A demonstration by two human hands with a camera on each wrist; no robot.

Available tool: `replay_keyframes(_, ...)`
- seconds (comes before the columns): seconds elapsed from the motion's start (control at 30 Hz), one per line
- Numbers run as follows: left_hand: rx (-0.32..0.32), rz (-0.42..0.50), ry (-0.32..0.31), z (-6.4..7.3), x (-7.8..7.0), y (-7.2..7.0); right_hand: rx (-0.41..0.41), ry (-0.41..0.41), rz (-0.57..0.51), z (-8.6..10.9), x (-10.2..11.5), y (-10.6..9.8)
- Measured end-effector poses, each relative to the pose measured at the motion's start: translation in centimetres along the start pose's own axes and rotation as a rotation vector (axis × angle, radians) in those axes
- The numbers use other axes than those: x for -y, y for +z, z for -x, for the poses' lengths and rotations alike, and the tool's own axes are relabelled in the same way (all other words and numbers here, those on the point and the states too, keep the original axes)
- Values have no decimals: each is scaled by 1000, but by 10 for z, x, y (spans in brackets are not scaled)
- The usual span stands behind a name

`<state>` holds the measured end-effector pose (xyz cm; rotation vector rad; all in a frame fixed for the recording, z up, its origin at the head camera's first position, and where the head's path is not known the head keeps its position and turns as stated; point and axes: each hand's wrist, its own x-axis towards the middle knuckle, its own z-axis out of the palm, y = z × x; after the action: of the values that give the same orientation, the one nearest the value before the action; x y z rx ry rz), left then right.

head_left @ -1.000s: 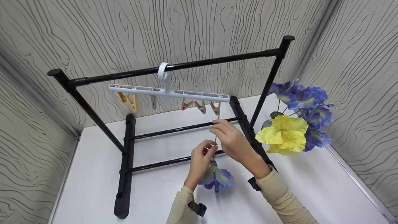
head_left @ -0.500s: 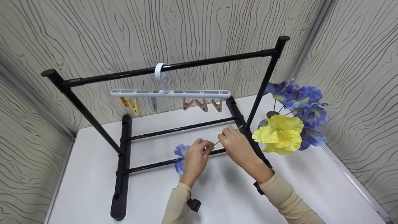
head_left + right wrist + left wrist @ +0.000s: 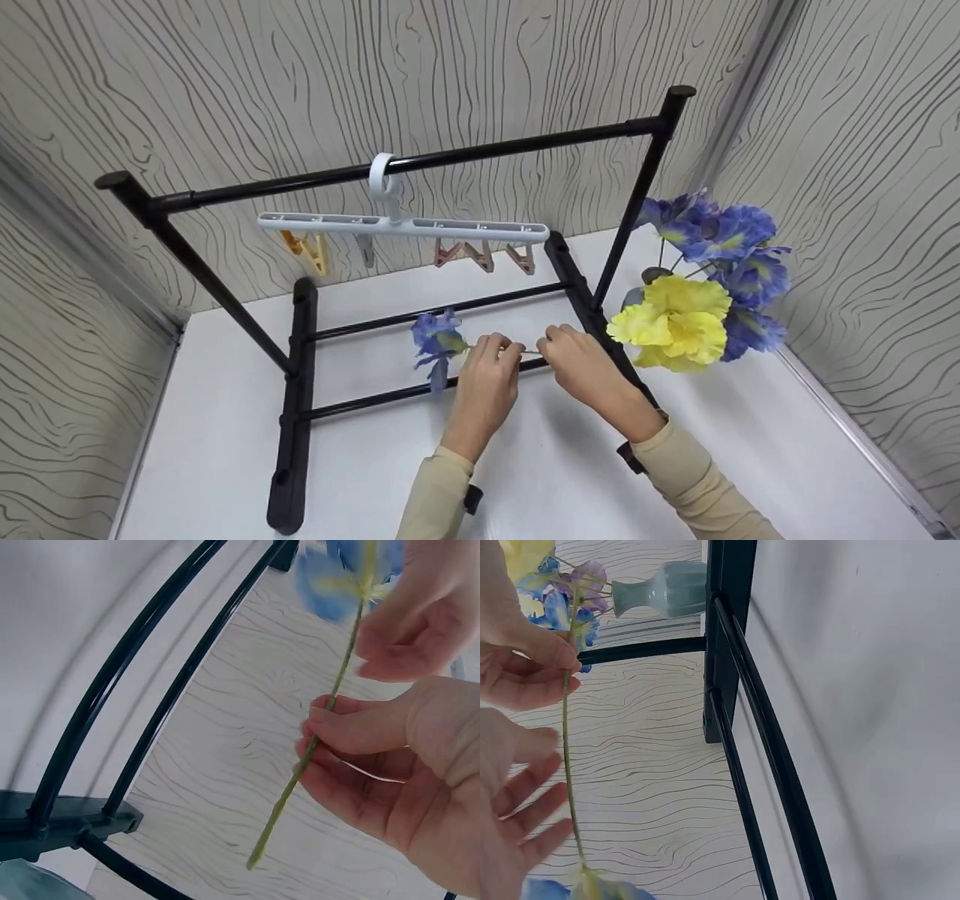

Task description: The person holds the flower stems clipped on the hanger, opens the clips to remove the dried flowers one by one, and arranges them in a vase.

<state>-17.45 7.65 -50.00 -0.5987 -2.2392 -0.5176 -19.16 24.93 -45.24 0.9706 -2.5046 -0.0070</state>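
A blue artificial iris (image 3: 438, 341) lies sideways between the hands, bloom to the left, its thin green stem (image 3: 341, 675) running right. My right hand (image 3: 589, 371) pinches that stem between thumb and fingers; the stem's end sticks out beyond them in the right wrist view. Closer to the bloom, my left hand (image 3: 486, 386) is beside the stem, its fingers (image 3: 536, 821) spread and relaxed in the left wrist view. Behind the hands, a pale blue hanger (image 3: 405, 227) hangs from the rack's bar, with several clothespins (image 3: 480, 259) under it.
The black rack (image 3: 480, 155) spans the white table (image 3: 202, 435), with two low crossbars. To the right, a yellow flower (image 3: 671, 322) and several blue irises (image 3: 739, 232) stand in a pale green vase (image 3: 664, 590). Wood-patterned walls (image 3: 315, 90) enclose the table.
The iris, first hanging bloom-down below the hands, has swung left and up to lie sideways. My right hand has moved down and right from near the clothespins. The hanger sways slightly.
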Motion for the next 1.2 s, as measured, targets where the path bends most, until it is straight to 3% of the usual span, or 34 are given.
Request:
replay_keyframes(0.13, -75, 93, 65, 1, 0, -1, -76, 33, -58, 5, -13, 3)
replay_keyframes(0.27, -112, 127, 80, 6, 4, -1, -170, 72, -117, 10, -27, 10)
replay_keyframes(0.5, -64, 150, 49, 19, 11, 4, -350, 119, -178, 14, -49, 26)
replay_keyframes(0.77, 2, 215, 5, 33, 19, 7, -564, 184, -168, 21, -78, 41)
replay_keyframes(1.03, 64, 210, -45, 46, 22, 11, -807, 191, -163, 17, -92, 54)
replay_keyframes(1.2, 78, 212, -59, 52, 25, 11, -821, 222, -176, 16, -93, 60)
